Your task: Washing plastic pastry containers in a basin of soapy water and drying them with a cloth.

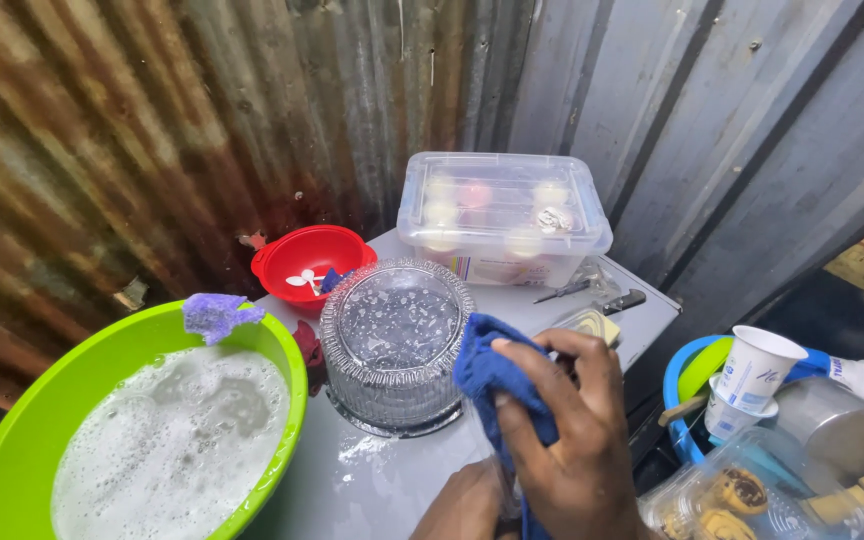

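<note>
Nearest the camera, the right hand (567,430) is closed around a blue cloth (497,385), which drapes over its fingers and thumb; the cloth seems wrapped round something clear that cannot be made out. The left hand (467,505) sits just below it at the picture's lower edge, its grip hidden. Left of them stands a large green basin (12,450) of soapy water, a purple sponge (214,314) on its rim. Behind, on the grey worktop (372,480), rest a clear lidded storage box (502,215), an upturned clear plastic dome (392,345) just beside the cloth, and a red bowl (312,260).
</note>
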